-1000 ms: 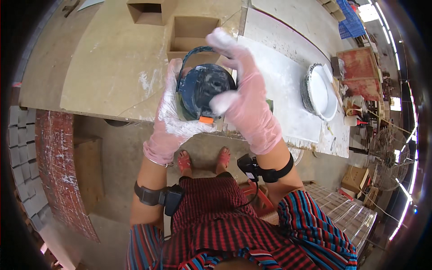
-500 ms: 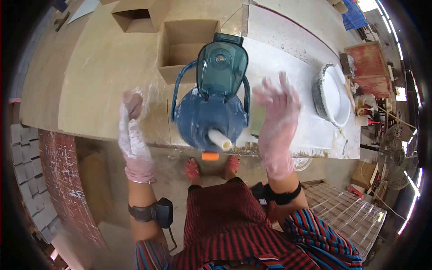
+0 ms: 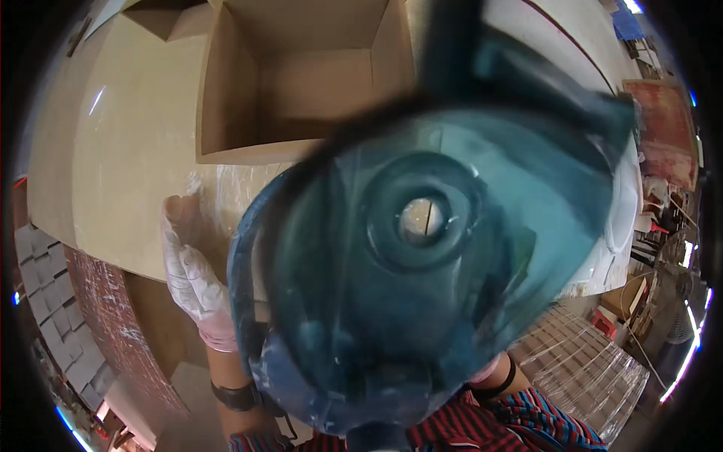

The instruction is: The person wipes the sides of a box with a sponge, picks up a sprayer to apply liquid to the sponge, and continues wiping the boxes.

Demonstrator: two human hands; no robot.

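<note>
A large blue jug [image 3: 294, 373] with its translucent teal lid [image 3: 331, 309] flipped up fills the middle of the head view, very close and blurred. Left of it, next to its curved blue handle [image 3: 241, 256], is my left hand [image 3: 188, 264] in a thin pinkish glove smeared with white. Its fingers are stretched out and hold nothing. Of my right hand [image 3: 486, 371] only the pink wrist shows at the lower right of the jug. The lid and jug hide its fingers.
An open cardboard box [image 3: 226, 105] stands on the table [image 3: 128, 173] behind the jug, with another box [image 3: 162, 19] farther left. The rim of a white basin [image 3: 623, 207] shows at the right. A wrapped stack [image 3: 584, 361] lies low on the right, and a scratched red board [image 3: 113, 316] leans at the left.
The jug and its lid now look much larger and closer, and cover the table's middle. My left hand appears lower and farther left. My right hand, open in sight before, is now mostly hidden.
</note>
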